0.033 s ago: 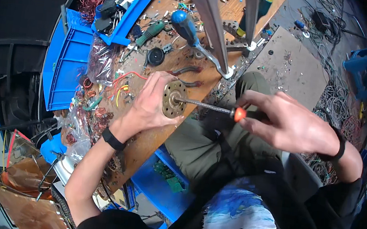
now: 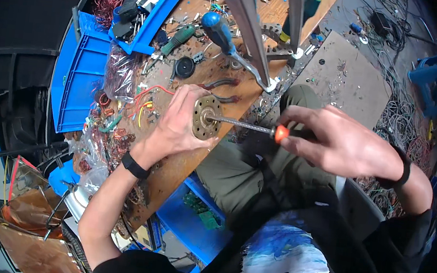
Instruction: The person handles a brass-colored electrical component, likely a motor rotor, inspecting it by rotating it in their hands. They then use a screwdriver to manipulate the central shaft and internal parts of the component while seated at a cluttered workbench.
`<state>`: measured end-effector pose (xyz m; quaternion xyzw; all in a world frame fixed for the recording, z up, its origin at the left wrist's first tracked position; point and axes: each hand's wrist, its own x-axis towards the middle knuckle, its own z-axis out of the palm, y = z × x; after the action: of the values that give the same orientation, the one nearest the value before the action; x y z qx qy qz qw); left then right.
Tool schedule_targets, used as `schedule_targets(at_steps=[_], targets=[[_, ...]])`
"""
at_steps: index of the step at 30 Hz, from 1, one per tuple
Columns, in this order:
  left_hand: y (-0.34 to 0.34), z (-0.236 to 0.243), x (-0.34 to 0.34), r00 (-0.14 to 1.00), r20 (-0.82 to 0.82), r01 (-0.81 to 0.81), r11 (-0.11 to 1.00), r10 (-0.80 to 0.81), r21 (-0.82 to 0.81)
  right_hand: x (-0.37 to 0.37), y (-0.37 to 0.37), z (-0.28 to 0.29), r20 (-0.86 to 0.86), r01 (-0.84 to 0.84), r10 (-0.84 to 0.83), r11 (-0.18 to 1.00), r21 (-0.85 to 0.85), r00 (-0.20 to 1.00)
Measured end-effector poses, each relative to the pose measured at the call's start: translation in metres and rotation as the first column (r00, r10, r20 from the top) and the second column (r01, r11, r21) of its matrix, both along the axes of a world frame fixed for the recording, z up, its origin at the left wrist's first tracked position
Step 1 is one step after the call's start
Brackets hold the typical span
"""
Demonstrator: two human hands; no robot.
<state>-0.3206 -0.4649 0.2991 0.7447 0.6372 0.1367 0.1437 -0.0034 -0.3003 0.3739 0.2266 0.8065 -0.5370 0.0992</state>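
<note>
— Hands first: what did each hold?
— Right hand (image 2: 344,145) was closed around a screwdriver (image 2: 252,126), tip at the hub of a round motor part (image 2: 205,116). Left hand (image 2: 179,124) cupped that part against the tabletop (image 2: 183,159) edge.
— How far along?
— Seemingly midway: the tool was engaged and the part looked whole, with coloured wires (image 2: 147,101) attached.
— Beyond?
— Copper scrap, a blue-handled tool (image 2: 217,26), blue bins (image 2: 82,78).
</note>
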Motion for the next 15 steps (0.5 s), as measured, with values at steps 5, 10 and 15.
schedule_targets(at_steps=[5,10,15], targets=[[-0.001,0.000,0.000,1.000,-0.024,-0.014,1.000,0.014,-0.010,-0.012,0.002,-0.008,-0.025,-0.018,0.017,0.999,-0.028,1.000],[-0.002,0.000,0.000,0.999,-0.036,-0.017,1.000,0.016,-0.022,-0.017,0.003,-0.019,-0.093,-0.031,0.032,0.999,0.009,0.995],[-0.003,-0.001,0.001,0.999,-0.023,-0.027,0.999,0.027,-0.022,-0.021,0.004,-0.006,-0.001,-0.020,0.020,0.997,-0.076,1.000]])
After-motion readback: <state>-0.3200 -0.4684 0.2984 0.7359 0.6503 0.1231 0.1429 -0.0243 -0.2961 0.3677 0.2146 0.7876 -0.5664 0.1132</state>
